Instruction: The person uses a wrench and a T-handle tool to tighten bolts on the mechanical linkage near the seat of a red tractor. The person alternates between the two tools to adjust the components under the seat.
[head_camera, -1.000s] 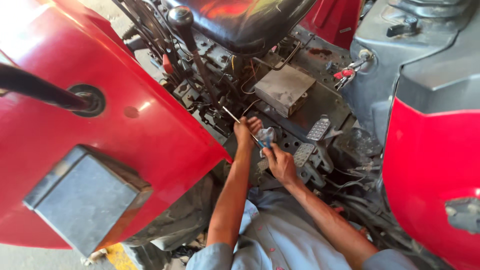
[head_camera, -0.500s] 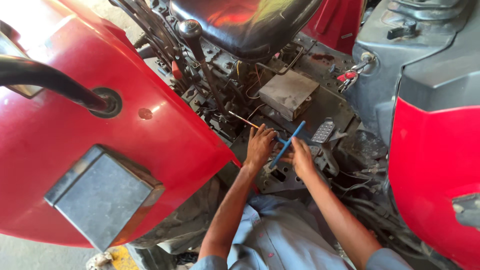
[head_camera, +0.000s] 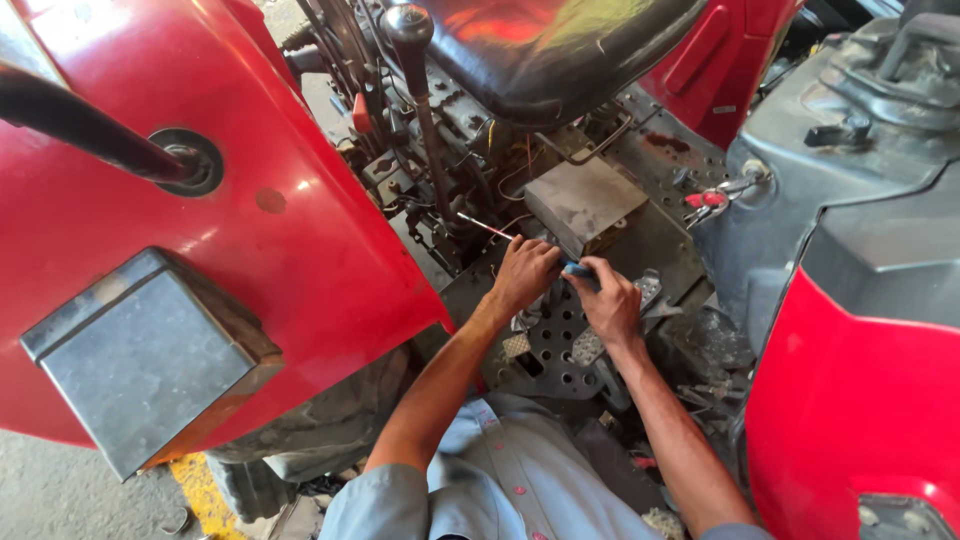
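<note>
— Both hands have shifted up since a moment ago; the blue-handled screwdriver (head_camera: 575, 268) now lies flatter.

— Grip?

— Right hand (head_camera: 607, 300) grasps its handle; left hand (head_camera: 525, 272) pinches the shaft — over the perforated footplate (head_camera: 560, 345).

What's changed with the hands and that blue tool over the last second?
Both hands moved up the floor plate toward the grey box. Half a second ago the blue tool stood slanted between the hands; now only its blue end shows at the right hand, which grips it. The left hand now rests beside it, by the thin rod. Seat and red fenders look unchanged.
</note>
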